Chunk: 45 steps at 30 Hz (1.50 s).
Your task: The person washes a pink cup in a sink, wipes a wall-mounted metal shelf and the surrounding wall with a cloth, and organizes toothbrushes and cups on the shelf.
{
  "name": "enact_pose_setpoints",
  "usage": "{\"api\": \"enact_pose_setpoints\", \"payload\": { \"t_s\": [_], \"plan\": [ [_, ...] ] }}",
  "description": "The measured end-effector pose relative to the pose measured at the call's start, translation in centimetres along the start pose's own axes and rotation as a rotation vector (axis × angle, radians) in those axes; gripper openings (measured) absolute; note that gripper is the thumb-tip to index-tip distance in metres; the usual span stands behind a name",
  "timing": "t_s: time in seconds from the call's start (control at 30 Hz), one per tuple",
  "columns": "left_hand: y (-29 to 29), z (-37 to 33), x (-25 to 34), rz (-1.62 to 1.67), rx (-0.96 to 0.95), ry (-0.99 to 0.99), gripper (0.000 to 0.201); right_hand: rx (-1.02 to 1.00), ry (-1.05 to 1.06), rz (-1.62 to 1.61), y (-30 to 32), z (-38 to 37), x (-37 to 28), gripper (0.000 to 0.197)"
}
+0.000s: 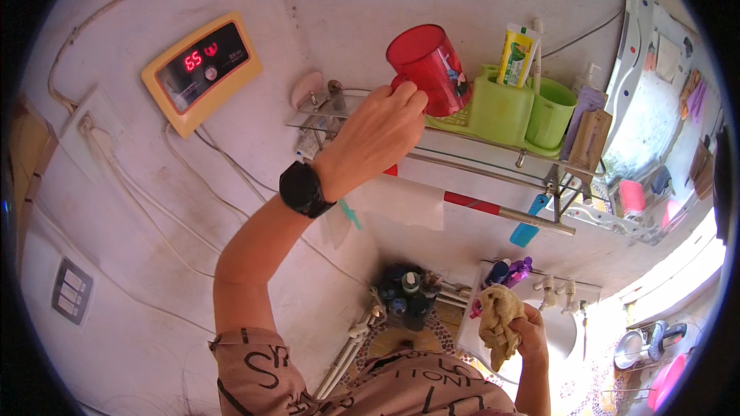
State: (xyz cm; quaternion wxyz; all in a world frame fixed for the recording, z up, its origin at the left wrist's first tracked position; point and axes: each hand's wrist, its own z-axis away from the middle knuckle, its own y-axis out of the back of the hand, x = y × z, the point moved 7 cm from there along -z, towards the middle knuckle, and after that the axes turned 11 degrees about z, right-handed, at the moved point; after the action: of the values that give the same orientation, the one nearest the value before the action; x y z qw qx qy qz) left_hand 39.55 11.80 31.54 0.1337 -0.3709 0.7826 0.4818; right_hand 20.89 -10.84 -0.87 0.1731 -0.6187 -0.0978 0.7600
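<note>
My left hand (pixel 381 127), with a black watch on its wrist, is raised to the glass wall shelf (pixel 470 156). Its fingers are closed round the handle of a red mug (pixel 428 69) that has a picture on its side. The mug is tilted, its mouth facing up and left; whether its base touches the shelf I cannot tell. Right beside it stands a light green toothbrush holder (pixel 499 112) with a green cup (pixel 551 112), and a yellow toothpaste tube (pixel 518 55) rises from the holder. Lower down, my right hand (pixel 530 333) grips a crumpled beige cloth (pixel 501 325) over the white sink (pixel 566 335).
A yellow-framed control panel (pixel 202 73) with a lit display hangs on the left wall above cables. Under the shelf runs a towel rail (pixel 509 212) with a blue comb (pixel 530 222). A mirror (pixel 647 131) is at right. Dark bottles (pixel 408 296) stand in the corner below.
</note>
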Motion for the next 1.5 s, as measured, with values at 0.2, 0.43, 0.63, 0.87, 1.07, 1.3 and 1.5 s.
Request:
{"api": "enact_pose_setpoints", "payload": {
  "t_s": [0.2, 0.43, 0.63, 0.87, 1.07, 1.3, 1.5],
  "plan": [
    [-2.2, -1.0, 0.7, -0.007, -0.142, -0.08, 0.005, 0.091, 0.01, 0.048, 1.6, 0.5, -0.6, 0.037],
    [-3.9, -1.6, 0.3, -0.119, -0.057, -0.166, 0.007, 0.129, 0.013, 0.069, 2.0, 0.3, -0.7, 0.035],
    [-4.0, -2.4, 0.1, -0.065, -0.028, -0.21, 0.011, 0.109, -0.009, 0.092, 1.9, 0.3, -0.4, 0.039],
    [-2.2, -2.4, 0.9, -0.021, 0.11, -0.261, 0.012, 0.105, -0.035, 0.065, 1.2, 0.4, -0.1, 0.037],
    [-0.1, -1.7, 1.6, 0.161, 0.213, -0.219, 0.008, 0.053, 0.043, 0.119, -0.7, -0.4, -2.1, 0.04],
    [-5.0, 4.1, 13.3, 1.583, 0.025, 0.518, 0.055, 0.234, 0.326, 0.187, -2.6, -2.5, -5.1, 0.047],
    [-9.5, 5.4, 20.1, 2.03, 0.24, 0.624, 0.063, 0.024, 0.799, 1.05, -10.8, -1.7, -12.2, 0.041]
  ]
}}
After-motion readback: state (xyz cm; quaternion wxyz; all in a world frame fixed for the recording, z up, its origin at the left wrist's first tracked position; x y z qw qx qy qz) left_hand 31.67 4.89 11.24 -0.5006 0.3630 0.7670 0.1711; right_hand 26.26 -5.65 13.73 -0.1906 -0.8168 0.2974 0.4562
